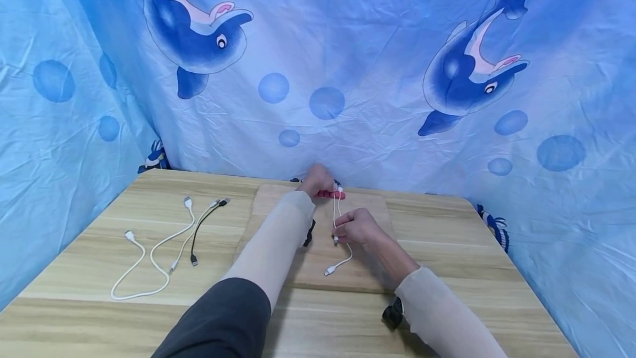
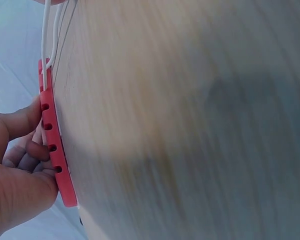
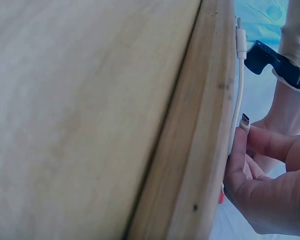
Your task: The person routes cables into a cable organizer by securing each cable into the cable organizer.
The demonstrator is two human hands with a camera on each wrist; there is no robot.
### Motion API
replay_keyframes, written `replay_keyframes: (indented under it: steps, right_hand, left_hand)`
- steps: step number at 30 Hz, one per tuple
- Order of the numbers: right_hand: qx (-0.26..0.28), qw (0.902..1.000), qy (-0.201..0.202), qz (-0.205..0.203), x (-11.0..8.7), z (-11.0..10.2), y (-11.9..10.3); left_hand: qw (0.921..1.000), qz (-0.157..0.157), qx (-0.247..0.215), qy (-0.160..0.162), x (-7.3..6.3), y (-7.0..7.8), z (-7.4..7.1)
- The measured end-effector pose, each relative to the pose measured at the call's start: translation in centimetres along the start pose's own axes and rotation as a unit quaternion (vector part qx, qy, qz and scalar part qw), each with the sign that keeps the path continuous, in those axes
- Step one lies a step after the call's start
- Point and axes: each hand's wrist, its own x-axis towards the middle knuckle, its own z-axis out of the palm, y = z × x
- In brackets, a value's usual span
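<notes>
Near the board's far edge, my left hand [image 1: 320, 180] grips a red slotted strip [image 1: 340, 195], which looks like a cable holder. The left wrist view shows thumb and fingers on the strip [image 2: 55, 135], with several notches along its side. Two white cable strands [image 2: 45, 45] meet its upper end; whether both sit in notches I cannot tell. My right hand [image 1: 359, 226] pinches a white USB cable [image 1: 334, 209] just behind its plug [image 3: 245, 121]. Another white plug [image 1: 329, 271] lies on the wooden board [image 1: 318, 278], its cord curving up under my right hand.
On the left of the wooden table [image 1: 74, 325] lie a long white cable [image 1: 154, 258], a shorter white cable [image 1: 191, 231] and a short black cable [image 1: 199, 225]. A blue dolphin-print curtain [image 1: 338, 43] hangs around the back and sides.
</notes>
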Motion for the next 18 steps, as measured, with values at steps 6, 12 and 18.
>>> replay_keyframes:
  steps: [6,12,18]
  right_hand:
    - [0.019,0.9998,-0.005,0.002,0.03,-0.17,0.11]
    - [0.033,0.9994,-0.004,-0.001,0.04,-0.46,0.34]
    - [0.067,0.9976,-0.017,-0.004,0.27,-0.69,0.71]
  left_hand:
    - [0.9997,-0.010,0.022,0.001,0.29,0.06,-0.04]
    - [0.9999,-0.004,0.000,0.013,-0.08,0.03,0.07]
    - [0.9986,0.023,0.048,0.006,-0.64,-0.07,-0.36]
